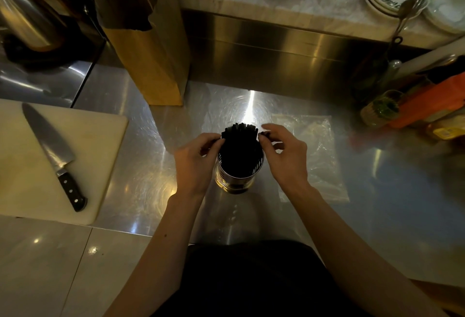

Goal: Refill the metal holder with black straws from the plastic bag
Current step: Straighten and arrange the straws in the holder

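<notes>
Black straws [240, 140] stand upright, long axis vertical, in metal holder [237, 178] | left hand [195, 163] grips bundle's left side with curled fingers | right hand [286, 157] pinches straw tips on right | plastic bag [319, 160] lies flat just right of holder, nearer right hand

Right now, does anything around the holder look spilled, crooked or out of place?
Nothing stands out. The straws stand bunched in the holder, gripped by the left hand and right hand; none lie loose on the counter. The plastic bag lies flat beside it.
</notes>
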The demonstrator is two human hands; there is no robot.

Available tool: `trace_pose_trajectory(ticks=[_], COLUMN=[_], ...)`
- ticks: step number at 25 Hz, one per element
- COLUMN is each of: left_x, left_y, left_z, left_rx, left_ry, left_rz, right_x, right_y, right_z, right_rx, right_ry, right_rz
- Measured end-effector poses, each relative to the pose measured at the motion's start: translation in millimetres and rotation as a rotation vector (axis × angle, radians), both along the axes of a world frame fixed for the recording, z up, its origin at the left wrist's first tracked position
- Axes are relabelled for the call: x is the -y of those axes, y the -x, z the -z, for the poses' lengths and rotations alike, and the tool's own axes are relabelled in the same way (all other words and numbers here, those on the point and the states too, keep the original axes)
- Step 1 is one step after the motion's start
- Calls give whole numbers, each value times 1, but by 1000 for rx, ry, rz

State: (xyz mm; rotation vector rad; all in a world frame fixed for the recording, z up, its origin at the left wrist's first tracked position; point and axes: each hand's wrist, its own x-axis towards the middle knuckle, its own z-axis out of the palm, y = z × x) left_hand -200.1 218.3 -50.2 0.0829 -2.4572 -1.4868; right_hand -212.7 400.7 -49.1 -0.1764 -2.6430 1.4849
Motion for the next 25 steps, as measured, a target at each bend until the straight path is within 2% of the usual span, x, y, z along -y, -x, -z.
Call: trace_pose_trajectory(ticks=[10,14,16,19,22,25], left_x=[4,16,21,26,27,23], left_y=[5,10,13,16,15,15], left_z=[-12,-32,-45,-64,-74,-76], left_rx=[5,-2,-18,-41,-79,-108], left_ry=[34,-41,-123,-264,-420,-562], left_rz=[64,22,-49,-129,-145,-147], right_x=[-4,-20,-37,-64,-68,-51], right_y=[4,17,25,31,27,20], right_z=[-17,-39,-47,-52,-48,-41], right_rx=[-1,-86,-109,-54,77,162], right_ry=[53,146,292,697,1142,1432], right_rz=[34,161,279,446,513,537])
